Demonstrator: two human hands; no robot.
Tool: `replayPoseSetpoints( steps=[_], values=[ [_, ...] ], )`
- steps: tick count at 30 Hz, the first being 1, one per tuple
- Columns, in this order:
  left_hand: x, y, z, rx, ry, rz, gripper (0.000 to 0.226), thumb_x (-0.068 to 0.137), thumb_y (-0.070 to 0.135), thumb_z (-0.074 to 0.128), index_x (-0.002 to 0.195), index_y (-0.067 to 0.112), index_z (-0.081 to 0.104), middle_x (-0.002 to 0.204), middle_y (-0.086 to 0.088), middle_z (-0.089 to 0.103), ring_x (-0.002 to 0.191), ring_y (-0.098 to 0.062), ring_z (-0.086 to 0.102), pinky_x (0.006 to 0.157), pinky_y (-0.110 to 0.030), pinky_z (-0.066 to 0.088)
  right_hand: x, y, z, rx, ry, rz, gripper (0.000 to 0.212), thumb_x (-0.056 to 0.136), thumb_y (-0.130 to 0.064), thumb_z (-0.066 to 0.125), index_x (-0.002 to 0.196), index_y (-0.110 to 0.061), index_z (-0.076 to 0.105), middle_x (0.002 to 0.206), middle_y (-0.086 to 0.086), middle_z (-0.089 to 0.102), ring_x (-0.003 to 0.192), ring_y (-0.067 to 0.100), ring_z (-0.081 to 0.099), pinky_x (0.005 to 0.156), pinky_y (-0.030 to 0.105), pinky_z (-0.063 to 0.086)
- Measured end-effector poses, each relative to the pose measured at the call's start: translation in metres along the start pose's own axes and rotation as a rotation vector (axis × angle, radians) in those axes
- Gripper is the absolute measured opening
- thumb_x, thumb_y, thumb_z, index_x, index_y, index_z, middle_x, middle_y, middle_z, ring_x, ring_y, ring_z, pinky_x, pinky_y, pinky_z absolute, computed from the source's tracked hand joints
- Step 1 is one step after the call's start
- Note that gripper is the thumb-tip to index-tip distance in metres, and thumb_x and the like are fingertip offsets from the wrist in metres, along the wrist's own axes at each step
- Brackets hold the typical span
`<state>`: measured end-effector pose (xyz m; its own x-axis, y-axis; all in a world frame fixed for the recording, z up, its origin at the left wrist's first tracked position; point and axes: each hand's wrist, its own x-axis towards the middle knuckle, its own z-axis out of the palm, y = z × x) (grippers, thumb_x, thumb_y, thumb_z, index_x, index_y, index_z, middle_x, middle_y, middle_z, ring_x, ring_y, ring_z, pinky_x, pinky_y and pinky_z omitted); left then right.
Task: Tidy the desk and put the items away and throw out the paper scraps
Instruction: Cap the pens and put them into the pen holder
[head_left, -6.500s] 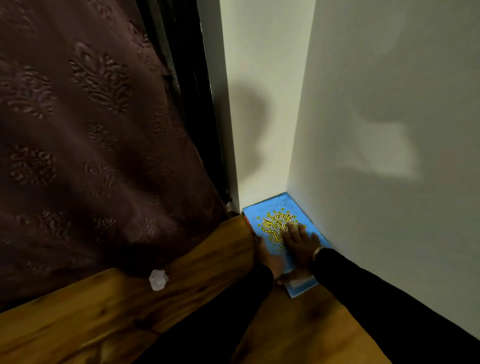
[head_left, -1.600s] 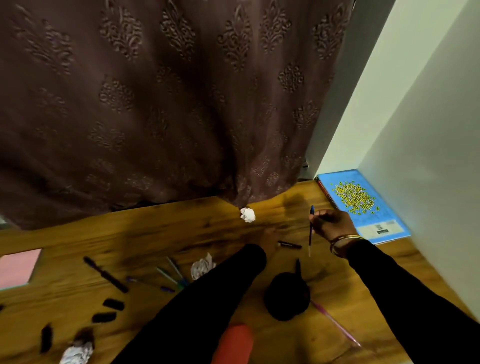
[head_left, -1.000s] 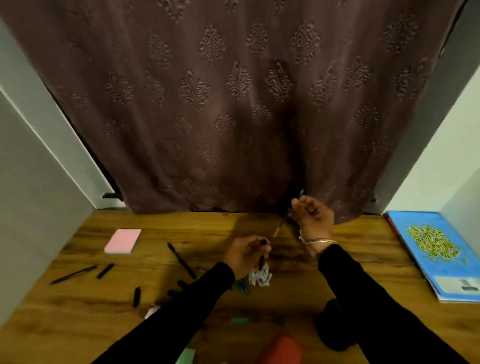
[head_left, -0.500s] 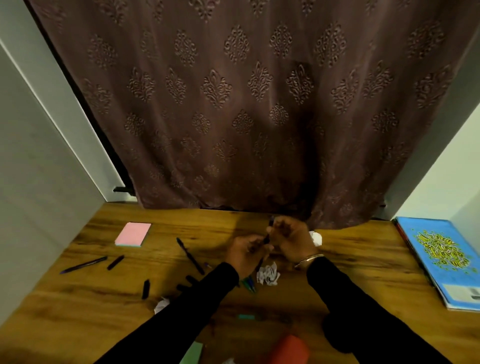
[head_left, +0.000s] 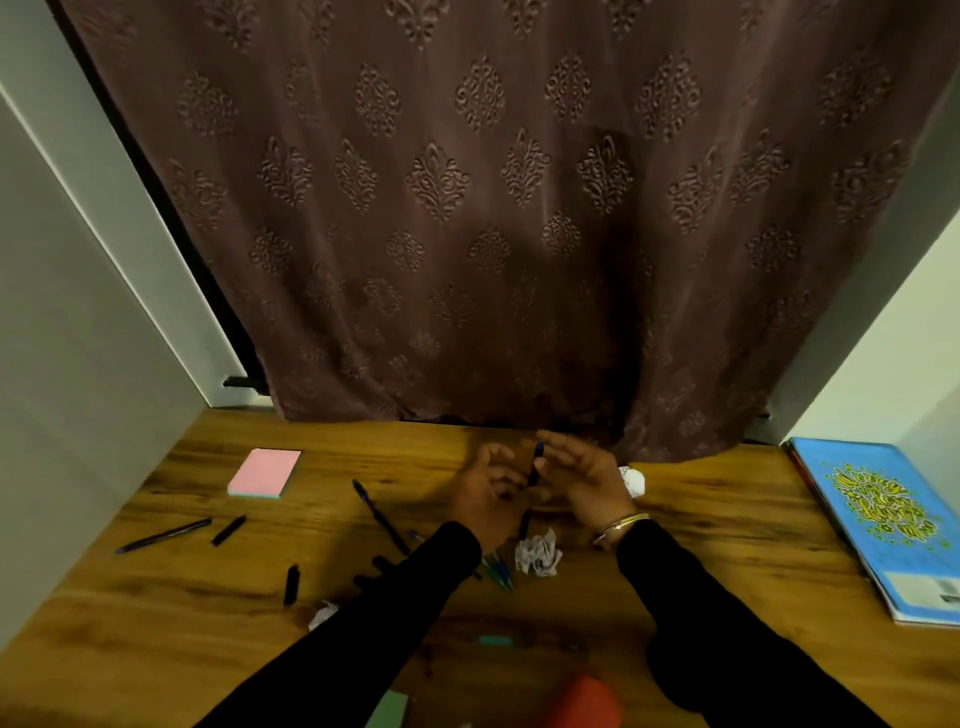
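1. Task early on: blue book (head_left: 883, 525) lies flat far to the right of the hands by the wall, looks put away. Left over: pens (head_left: 382, 514) and caps left of the hands, paper scraps (head_left: 538, 554) just below them, pink pad (head_left: 265, 472) far left.
2. Left hand (head_left: 485, 496): fingers curled round a dark pen (head_left: 535, 465), held upright btwn both hands.
3. Right hand (head_left: 587, 480): fingers loosely spread beside the pen tip; can't tell if touching.

My sleeves (head_left: 395, 613) are black. The table (head_left: 727, 530) is warm brown woodgrain. The curtain (head_left: 467, 208) is dull mauve, embossed with damask diamonds. The notepad (head_left: 264, 473) is pink; the book (head_left: 883, 525) is bright blue with yellow lettering.
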<state>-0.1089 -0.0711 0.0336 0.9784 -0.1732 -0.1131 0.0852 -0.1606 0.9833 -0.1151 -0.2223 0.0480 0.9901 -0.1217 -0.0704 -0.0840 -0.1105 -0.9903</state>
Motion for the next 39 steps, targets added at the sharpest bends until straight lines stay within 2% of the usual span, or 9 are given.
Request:
replayPoseSetpoints(
  steps=[4,9,14,17,19,23,28,32,39],
  values=[
    [0.0,-0.003,-0.003,-0.009,-0.032,-0.031,0.044,0.082,-0.006,0.072,0.101,0.023,0.044,0.084,-0.004,0.065,0.072,-0.011,0.064,0.074,-0.03,0.059,-0.005,-0.002,0.009,-0.036,0.123,-0.05,0.042,0.067,-0.005,0.086,0.104,-0.002,0.069,0.071,-0.004,0.069,0.062,0.007,0.066,0.053,0.022,0.055],
    [0.001,-0.002,-0.004,-0.024,0.028,-0.006,0.044,0.078,0.001,0.075,0.098,0.023,0.042,0.089,-0.013,0.065,0.081,-0.03,0.066,0.079,-0.045,0.059,-0.002,-0.001,0.007,-0.044,0.012,-0.046,0.051,0.078,-0.011,0.079,0.126,-0.013,0.06,0.109,-0.01,0.07,0.102,0.008,0.067,0.069,0.017,0.055],
    [0.0,-0.006,-0.003,0.012,0.027,0.007,0.052,0.074,0.003,0.081,0.098,0.022,0.038,0.09,-0.014,0.067,0.079,-0.025,0.068,0.069,-0.033,0.06,-0.002,-0.005,0.008,-0.017,0.109,-0.02,0.046,0.067,-0.005,0.086,0.109,-0.003,0.066,0.067,-0.004,0.068,0.056,0.004,0.064,0.048,0.018,0.051],
    [0.0,-0.007,-0.004,-0.01,-0.005,0.015,0.048,0.079,-0.002,0.074,0.098,0.023,0.037,0.087,-0.007,0.064,0.071,-0.013,0.065,0.065,-0.028,0.058,-0.002,-0.003,0.008,-0.144,0.057,-0.065,0.062,0.059,-0.029,0.091,0.114,-0.021,0.064,0.098,-0.006,0.068,0.083,0.006,0.065,0.066,0.023,0.056],
    [0.002,-0.005,-0.003,0.021,0.012,0.032,0.05,0.077,0.003,0.078,0.101,0.019,0.037,0.083,-0.005,0.065,0.071,-0.015,0.067,0.066,-0.029,0.059,-0.001,0.0,0.007,-0.049,-0.012,-0.012,0.052,0.079,-0.012,0.078,0.127,-0.013,0.059,0.117,-0.001,0.068,0.098,0.009,0.068,0.069,0.024,0.058],
    [0.0,-0.006,-0.001,0.025,-0.004,0.035,0.053,0.074,0.001,0.08,0.099,0.019,0.036,0.082,-0.008,0.062,0.07,-0.015,0.064,0.062,-0.024,0.054,-0.004,0.0,0.007,0.005,0.076,0.01,0.045,0.069,0.0,0.083,0.11,-0.001,0.065,0.076,0.005,0.064,0.056,0.0,0.064,0.048,0.017,0.051],
    [0.001,-0.007,-0.002,0.0,0.002,0.025,0.051,0.068,0.012,0.08,0.087,0.031,0.038,0.077,-0.005,0.058,0.068,-0.024,0.061,0.07,-0.044,0.056,-0.003,0.003,0.005,0.028,-0.005,0.016,0.051,0.078,-0.01,0.078,0.126,-0.014,0.06,0.121,0.001,0.066,0.1,0.01,0.067,0.067,0.023,0.057],
    [-0.001,-0.008,0.001,0.023,-0.003,0.037,0.057,0.066,0.016,0.084,0.091,0.033,0.036,0.081,-0.006,0.061,0.072,-0.019,0.065,0.068,-0.038,0.06,-0.006,0.002,0.005,0.033,0.1,0.017,0.047,0.068,0.0,0.084,0.112,-0.004,0.066,0.087,0.011,0.07,0.061,0.004,0.066,0.049,0.017,0.053],
    [-0.001,-0.014,-0.001,0.032,0.004,0.052,0.057,0.071,0.013,0.085,0.092,0.027,0.034,0.085,-0.01,0.06,0.073,-0.018,0.061,0.069,-0.03,0.056,-0.008,0.004,0.007,0.107,-0.002,0.046,0.04,0.083,0.003,0.069,0.122,-0.002,0.061,0.097,0.001,0.073,0.086,0.015,0.073,0.059,0.021,0.057]
  ],
)
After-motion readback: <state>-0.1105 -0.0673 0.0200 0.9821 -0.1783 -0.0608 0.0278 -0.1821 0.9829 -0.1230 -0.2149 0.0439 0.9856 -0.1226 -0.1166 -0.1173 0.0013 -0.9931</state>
